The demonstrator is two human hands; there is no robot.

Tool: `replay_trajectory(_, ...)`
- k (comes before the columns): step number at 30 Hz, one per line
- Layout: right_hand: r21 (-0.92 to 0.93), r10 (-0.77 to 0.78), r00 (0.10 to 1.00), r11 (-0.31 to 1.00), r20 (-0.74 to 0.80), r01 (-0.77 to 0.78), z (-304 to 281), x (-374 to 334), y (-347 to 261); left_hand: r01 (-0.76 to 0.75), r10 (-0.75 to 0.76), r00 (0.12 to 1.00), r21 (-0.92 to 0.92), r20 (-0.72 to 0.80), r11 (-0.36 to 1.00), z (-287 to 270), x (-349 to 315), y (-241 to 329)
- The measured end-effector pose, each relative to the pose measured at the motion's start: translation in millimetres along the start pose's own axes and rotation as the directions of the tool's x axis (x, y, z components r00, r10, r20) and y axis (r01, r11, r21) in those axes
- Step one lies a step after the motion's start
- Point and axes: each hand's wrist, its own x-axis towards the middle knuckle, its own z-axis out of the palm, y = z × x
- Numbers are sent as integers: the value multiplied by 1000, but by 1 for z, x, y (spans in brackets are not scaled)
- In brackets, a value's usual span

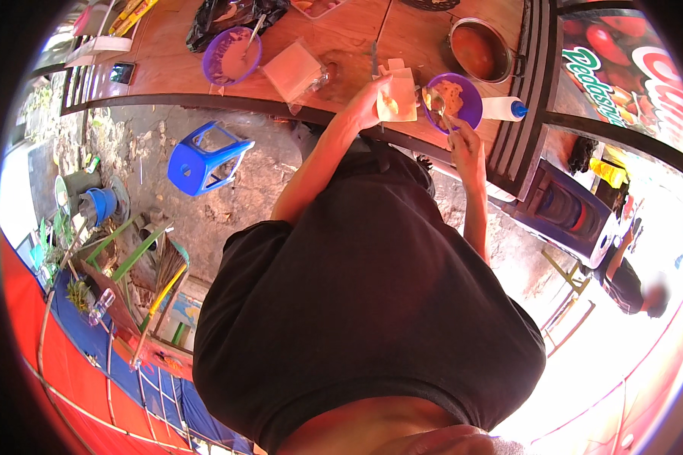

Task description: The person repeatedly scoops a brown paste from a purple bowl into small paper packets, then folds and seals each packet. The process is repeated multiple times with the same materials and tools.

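Observation:
My left hand (366, 105) holds a pale square wrapper sheet (399, 89) at its edge, over the table's near side. A small orange-yellow dab of filling lies on the sheet. In my right hand (465, 142) is a spoon (443, 114), its handle gripped and its head in a purple bowl (474, 98). That bowl contains a lumpy, orange-beige filling (449, 92). Left of my left hand, a stack of square wrappers (292, 72) lies on clear plastic. Further left stands another purple bowl (209, 62) with a pale mixture and a utensil leaning in it.
Behind the filling bowl sits a metal pot (451, 38) of reddish-orange contents. A white squeeze bottle (501, 108) with a blue cap lies at the right. A black plastic bag (205, 23) is at the back left. On the floor is a blue stool (190, 165). Another person (622, 284) is far right.

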Motion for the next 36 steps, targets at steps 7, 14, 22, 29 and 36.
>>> replay_trajectory(7, -210, -449, 893, 876, -23, 435, 62, -1, -37, -63, 100, 967, -160, 233, 985, 16, -13, 24)
replay_trajectory(14, -174, -452, 892, 878, 2, 445, 70, 2, -51, -96, 161, 942, -222, 294, 970, 27, -26, 34)
replay_trajectory(22, -124, -496, 858, 867, -136, 482, 69, 5, -69, -194, 244, 931, -200, 272, 961, 44, -39, 46)
replay_trajectory(29, -99, -482, 868, 864, 122, 494, 44, 4, -97, -276, 337, 899, -234, 281, 932, 65, -61, 71)
replay_trajectory(36, -207, -593, 799, 773, 97, 599, 51, 12, -106, -322, 345, 881, -124, 323, 939, 79, -73, 81)
